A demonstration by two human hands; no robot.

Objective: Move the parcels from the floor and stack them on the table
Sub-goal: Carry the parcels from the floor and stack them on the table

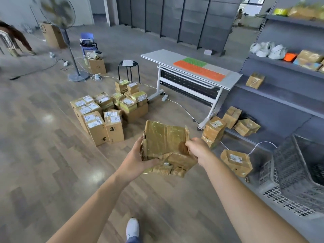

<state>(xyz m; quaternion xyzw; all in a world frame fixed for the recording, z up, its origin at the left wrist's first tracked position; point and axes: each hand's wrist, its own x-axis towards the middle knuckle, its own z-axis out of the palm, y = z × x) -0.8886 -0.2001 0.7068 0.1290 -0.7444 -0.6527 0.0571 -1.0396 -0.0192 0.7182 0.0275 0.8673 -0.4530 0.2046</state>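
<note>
A crumpled brown parcel [166,142] wrapped in shiny tape hangs in front of me above the floor. My left hand [138,156] grips its lower left corner and my right hand [198,149] grips its right edge. A pile of several brown parcels [108,111] with white labels stands on the wooden floor ahead. More parcels [213,128] lie near the table leg, and one parcel [235,162] lies by the shelf base. The white table [166,57] stands further back with an orange and green mat [199,69] on it.
Grey shelving [284,95] with parcels and bags runs along the right. A grey mesh basket [299,165] sits at its base. A black stool [128,67], a standing fan [70,46] and cables lie beyond the pile. A person's leg shows at the far left.
</note>
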